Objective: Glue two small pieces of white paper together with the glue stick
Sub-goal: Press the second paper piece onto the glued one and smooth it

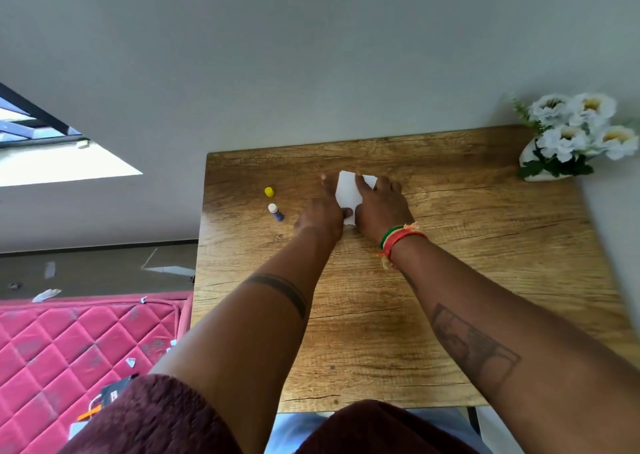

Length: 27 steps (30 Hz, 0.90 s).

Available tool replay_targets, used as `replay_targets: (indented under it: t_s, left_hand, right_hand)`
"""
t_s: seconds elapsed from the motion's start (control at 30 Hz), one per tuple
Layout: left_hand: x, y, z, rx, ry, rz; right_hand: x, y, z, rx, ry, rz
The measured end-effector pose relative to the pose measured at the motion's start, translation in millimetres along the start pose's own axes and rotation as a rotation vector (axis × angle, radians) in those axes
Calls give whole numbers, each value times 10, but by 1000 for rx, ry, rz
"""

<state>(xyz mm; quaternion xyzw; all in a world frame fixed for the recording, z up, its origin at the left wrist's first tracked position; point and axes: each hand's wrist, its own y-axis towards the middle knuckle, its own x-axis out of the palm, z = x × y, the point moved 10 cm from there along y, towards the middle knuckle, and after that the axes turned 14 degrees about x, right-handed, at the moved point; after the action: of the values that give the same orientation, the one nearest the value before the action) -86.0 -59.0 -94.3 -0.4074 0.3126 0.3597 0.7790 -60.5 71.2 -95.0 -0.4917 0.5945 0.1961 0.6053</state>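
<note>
White paper [347,190], small, roughly rectangular with uneven edges, lay flat on the wooden table [450,280]; whether one sheet or two stacked, impossible to tell; sat between and under both hands, near edge tucked beneath them, far corner poking out past the right fingers. Left hand [320,218] pressed on the left edge, fingers stretched along it; right hand [381,207] lay flat over the right side, fingers straight; hands close together, nearly touching at the thumbs. Left of the left hand, just apart: uncapped glue stick [276,211], lying down, white tip exposed; yellow cap [269,192] beyond it. Far right of the right hand: white flowers [578,127].
</note>
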Motion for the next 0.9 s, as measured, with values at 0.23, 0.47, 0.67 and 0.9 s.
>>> replay_targets:
  t_s: [0.23,0.47,0.67,0.9]
  left_hand:
    - [101,45,92,158,177,-107]
    - [92,169,164,128,228,-261]
    - [160,159,181,100,243,-267]
    - [120,137,193,112,228,-255]
  right_hand:
    - [5,32,38,-60,-96,24]
    - [-5,12,74,-48,-188,68]
    - [-58,-107,315,92,-108,120]
    - [-62,-132,255,108,-125,123]
